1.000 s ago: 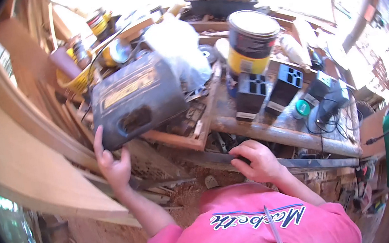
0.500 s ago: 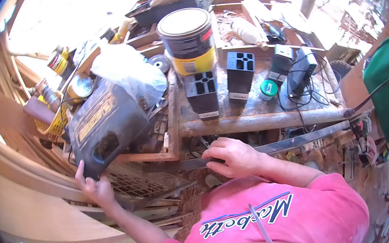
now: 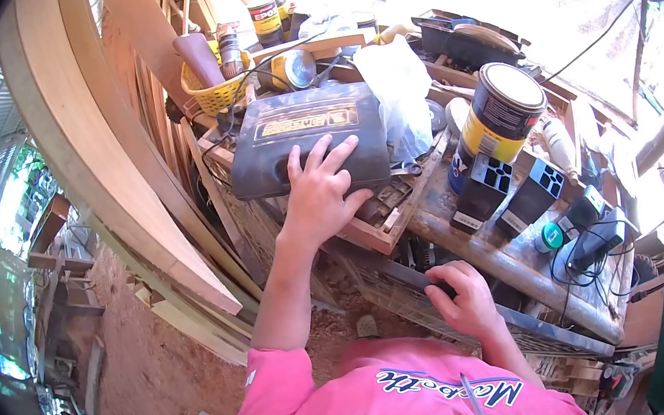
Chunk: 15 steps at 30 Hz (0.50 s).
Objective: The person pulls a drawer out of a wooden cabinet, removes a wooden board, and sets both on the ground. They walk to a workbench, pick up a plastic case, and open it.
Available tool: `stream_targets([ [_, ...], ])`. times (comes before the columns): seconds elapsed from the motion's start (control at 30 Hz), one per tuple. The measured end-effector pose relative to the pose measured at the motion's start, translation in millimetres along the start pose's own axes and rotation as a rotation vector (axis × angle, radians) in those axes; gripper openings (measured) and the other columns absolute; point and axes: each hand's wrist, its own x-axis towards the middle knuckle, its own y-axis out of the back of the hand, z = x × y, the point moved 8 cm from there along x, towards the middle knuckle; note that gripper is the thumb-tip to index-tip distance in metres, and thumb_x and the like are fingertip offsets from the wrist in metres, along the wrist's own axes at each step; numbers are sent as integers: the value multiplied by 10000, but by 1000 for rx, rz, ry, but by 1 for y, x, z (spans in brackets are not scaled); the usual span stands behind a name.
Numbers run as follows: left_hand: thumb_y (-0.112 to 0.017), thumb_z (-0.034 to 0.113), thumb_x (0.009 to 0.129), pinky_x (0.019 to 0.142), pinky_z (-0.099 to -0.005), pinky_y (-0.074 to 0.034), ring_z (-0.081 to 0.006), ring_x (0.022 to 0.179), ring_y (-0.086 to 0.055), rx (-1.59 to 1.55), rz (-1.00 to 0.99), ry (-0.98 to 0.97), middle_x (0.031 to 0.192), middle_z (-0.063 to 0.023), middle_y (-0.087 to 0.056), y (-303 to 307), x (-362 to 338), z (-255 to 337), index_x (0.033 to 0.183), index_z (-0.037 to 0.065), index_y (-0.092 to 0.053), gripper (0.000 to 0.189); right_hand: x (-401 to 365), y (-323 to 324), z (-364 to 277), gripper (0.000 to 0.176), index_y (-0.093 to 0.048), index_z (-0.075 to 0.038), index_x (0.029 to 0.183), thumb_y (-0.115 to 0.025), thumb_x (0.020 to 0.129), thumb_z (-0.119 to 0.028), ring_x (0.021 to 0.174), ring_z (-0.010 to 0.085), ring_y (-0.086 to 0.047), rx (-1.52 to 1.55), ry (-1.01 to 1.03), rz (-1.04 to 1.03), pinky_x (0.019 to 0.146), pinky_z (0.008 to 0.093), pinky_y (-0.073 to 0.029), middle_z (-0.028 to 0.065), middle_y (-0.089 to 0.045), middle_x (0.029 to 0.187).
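My left hand (image 3: 317, 197) lies on a black plastic tool case (image 3: 260, 162) in the head view, its fingers spread over the lid below yellowish lettering. The case rests closed among the clutter on the bench. My right hand (image 3: 465, 300) is at the bench's front edge, fingers curled around a small dark thing (image 3: 444, 286) mostly hidden under them. Beyond it stand two black battery-like blocks (image 3: 479, 193) and a large paint can (image 3: 496, 125). A white plastic bag (image 3: 397, 92) touches the case's right side.
A yellow basket (image 3: 211, 98) with brushes stands behind the case, near an epoxy can (image 3: 266, 21). Long curved timber boards (image 3: 93, 154) lean at the left. A charger with tangled cable (image 3: 594, 246) and a green-lidded jar (image 3: 549, 237) sit at the right.
The view has turned left. The case, tilted up with my left hand at its lower edge, now lies flatter with that hand on its lid. My right hand stays near the bench edge.
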Motion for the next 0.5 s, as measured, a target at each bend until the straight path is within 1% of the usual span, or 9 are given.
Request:
stream_targets([
  [0.07,-756,288,656,1037,-581,-215,-317,1271,-378,-50,-16,-45,1342,-61,-474,-3,2,-1,595,4,-572,343,-1,1,-3,199,-617,-26,921,-658,741,-102,775,301,-582,-2,6,5,695,380,-467,125,-605,804],
  [0.1,-770,249,630,1053,-552,-226,-318,1271,-381,-60,-16,-55,1317,-64,-491,-2,3,0,598,8,-571,314,-3,2,-2,199,-617,-26,921,-658,741,-102,775,301,-582,-2,-3,13,695,380,-467,125,-605,804],
  [0.23,-778,224,606,1049,-531,-251,-322,1252,-405,-40,5,-92,1292,-67,-508,-6,6,0,597,10,-568,300,-3,4,0,200,-618,-27,922,-658,743,-107,779,300,-584,15,-10,5,701,380,-466,123,-608,806],
  [0.3,-782,194,570,1024,-515,-297,-324,1215,-448,-41,75,-110,1252,-69,-537,-5,7,1,596,14,-566,282,-3,4,-1,200,-619,-28,923,-659,744,-109,781,300,-585,18,-4,0,703,381,-466,123,-609,808],
  [0.33,-782,194,570,1024,-515,-297,-324,1215,-448,-34,80,-109,1252,-69,-537,-7,7,0,596,14,-566,282,-3,5,-1,199,-620,-29,922,-658,744,-110,781,299,-585,17,-11,2,703,381,-466,123,-610,810],
  [0.43,-768,162,517,969,-492,-353,-323,1140,-511,-47,169,-153,1172,-80,-587,-2,8,2,592,21,-565,258,-2,4,-1,197,-621,-30,921,-656,745,-110,782,299,-585,18,-13,0,705,382,-466,123,-613,813],
  [0.5,-758,158,514,959,-486,-359,-321,1126,-518,-49,184,-156,1161,-85,-591,-1,8,3,590,19,-566,249,-1,3,-1,196,-622,-31,921,-655,745,-111,782,300,-585,15,-8,-12,706,383,-466,123,-614,815],
])
